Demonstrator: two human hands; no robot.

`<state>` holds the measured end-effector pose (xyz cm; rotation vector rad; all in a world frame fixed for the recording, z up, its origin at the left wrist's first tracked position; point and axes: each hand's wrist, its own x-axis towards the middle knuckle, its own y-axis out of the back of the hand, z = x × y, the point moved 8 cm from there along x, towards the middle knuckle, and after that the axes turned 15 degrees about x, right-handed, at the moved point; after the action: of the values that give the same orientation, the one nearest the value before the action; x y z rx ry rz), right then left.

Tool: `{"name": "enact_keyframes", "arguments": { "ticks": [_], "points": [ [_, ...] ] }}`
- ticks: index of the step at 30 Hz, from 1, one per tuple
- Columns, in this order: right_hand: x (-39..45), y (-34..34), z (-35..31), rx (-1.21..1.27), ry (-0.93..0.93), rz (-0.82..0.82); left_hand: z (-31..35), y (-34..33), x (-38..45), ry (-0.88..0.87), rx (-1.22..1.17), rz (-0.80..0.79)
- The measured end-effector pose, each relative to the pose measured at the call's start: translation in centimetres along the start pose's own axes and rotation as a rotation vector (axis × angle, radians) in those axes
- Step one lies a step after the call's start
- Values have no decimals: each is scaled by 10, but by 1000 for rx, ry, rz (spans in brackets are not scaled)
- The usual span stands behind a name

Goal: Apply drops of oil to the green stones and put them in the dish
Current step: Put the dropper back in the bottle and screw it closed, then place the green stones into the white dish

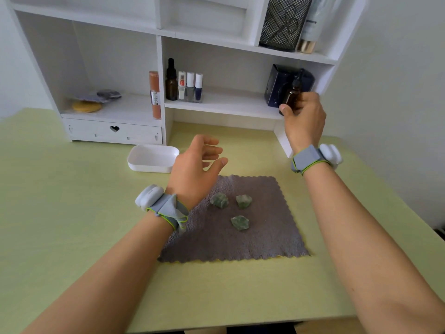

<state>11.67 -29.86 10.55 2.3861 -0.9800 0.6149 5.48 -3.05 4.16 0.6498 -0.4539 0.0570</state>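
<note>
Three green stones lie on a grey cloth (260, 232) in the middle of the table: one at the upper left (219, 200), one at the upper right (243, 201), one nearer me (240, 222). A white dish (144, 162) stands empty behind the cloth to the left. My right hand (304, 116) grips a brown dropper bottle (292, 94) at the right end of the lower shelf. My left hand (195, 169) hovers with relaxed fingers above the cloth's far left corner, holding nothing.
A white shelf unit (159, 51) stands at the back of the green table (72, 225). It holds a second brown dropper bottle (171, 80), three nail polish bottles (190, 86), an orange tube (154, 95), a dark blue box (277, 85) and a black mesh holder (284, 22).
</note>
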Motion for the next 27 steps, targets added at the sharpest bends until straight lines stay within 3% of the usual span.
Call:
{"name": "enact_keyframes", "arguments": {
  "ticks": [4, 12, 22, 27],
  "points": [
    [-6, 3, 9, -193, -45, -1, -1, 0, 0, -4, 9, 0],
    [2, 8, 16, -264, -129, -10, -3, -4, 1, -7, 18, -13],
    [-2, 19, 20, -181, -136, 22, -9, -6, 2, 5, 28, -21],
    [-14, 31, 13, -72, -22, 86, -9, -2, 3, 3, 62, 10]
  ]
}}
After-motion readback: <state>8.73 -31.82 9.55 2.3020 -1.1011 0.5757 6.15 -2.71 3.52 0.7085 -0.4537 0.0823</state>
